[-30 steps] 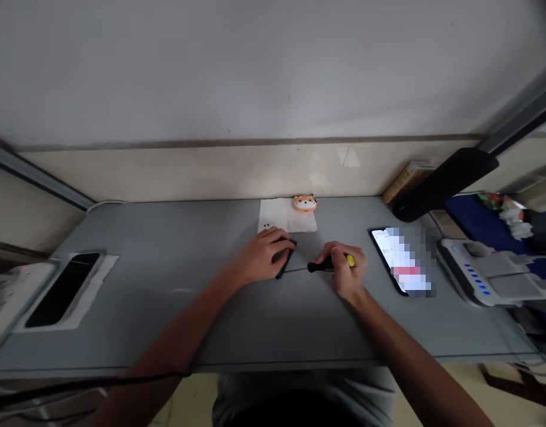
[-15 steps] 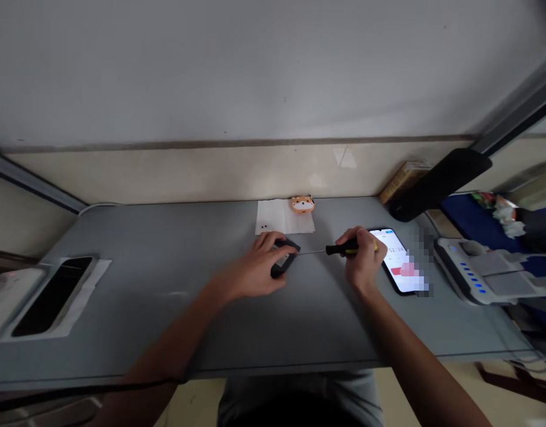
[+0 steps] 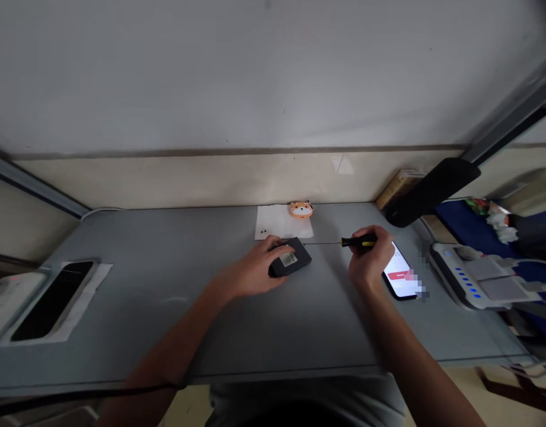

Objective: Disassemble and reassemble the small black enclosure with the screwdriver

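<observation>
My left hand [image 3: 255, 270] grips the left side of a small dark rectangular case [image 3: 302, 259] with a pale label on top; the kind of device cannot be made out. In my right hand [image 3: 371, 256] is a screwdriver [image 3: 358, 241] with a black and yellow handle, its thin shaft pointing left. The shaft's tip is close to the case's upper right corner; whether they touch is unclear. Just behind the case lies a sheet of white paper [image 3: 273, 219], with two tiny dark pieces, perhaps screws, near its lower left corner.
An orange animal-faced case [image 3: 302, 209] rests on the paper. A lit phone [image 3: 401, 276] lies beside my right hand, near a white power strip [image 3: 471, 276] and a black cylinder [image 3: 433, 190]. A dark phone [image 3: 53, 299] is at the left of the grey table [image 3: 179, 237].
The dark case has turned and shows more of its top and label. My right hand and the screwdriver have shifted right, and the shaft has moved from the case's edge to its upper corner.
</observation>
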{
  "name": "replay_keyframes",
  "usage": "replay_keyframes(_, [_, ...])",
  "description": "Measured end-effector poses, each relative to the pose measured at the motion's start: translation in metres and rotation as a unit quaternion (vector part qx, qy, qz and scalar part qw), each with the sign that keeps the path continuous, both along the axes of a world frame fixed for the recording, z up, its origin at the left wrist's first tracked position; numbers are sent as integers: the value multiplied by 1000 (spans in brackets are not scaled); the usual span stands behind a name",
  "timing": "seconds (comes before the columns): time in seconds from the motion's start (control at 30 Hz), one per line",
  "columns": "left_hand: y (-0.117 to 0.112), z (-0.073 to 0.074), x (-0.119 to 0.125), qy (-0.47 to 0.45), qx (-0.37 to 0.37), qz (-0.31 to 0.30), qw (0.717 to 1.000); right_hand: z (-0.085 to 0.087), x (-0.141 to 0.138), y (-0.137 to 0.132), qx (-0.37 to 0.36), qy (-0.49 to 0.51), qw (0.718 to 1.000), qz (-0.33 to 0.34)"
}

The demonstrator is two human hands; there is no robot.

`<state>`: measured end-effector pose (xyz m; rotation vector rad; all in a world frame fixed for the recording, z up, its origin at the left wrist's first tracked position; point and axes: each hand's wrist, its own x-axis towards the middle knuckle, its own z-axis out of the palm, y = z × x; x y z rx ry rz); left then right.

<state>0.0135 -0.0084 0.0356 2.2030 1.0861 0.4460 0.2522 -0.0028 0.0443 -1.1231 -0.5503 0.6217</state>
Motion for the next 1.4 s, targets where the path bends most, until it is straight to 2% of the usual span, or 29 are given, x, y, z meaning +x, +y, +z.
replay_keyframes(0.13, [4,1,3,-83,-49,7,995,3,1,1,1,27,1000,10])
replay_keyframes(0.3, [8,-8,9,-106,-98,92,985,4,2,4,9,56,997,52])
replay_keyframes(0.4, [8,-7,9,-131,-102,97,981,3,0,1,-5,35,995,96])
replay_keyframes(0.57, [8,0,6,-189,-35,67,979,3,-7,-5,-36,-20,987,155])
replay_keyframes(0.73, [11,-3,8,-206,58,61,975,5,-12,-9,-35,-76,978,189])
replay_keyframes(0.83, [19,-7,2,-187,84,89,975,5,-13,-10,-21,-76,980,184])
replay_keyframes(1.03, [47,-27,-21,-62,198,226,952,5,-16,-15,-26,-158,964,214])
replay_keyframes(1.2, [53,-39,-22,16,184,233,955,4,-19,-17,-23,-195,957,215])
replay_keyframes(1.4, [49,-38,-16,51,162,226,959,-1,-17,-16,-9,-182,962,204])
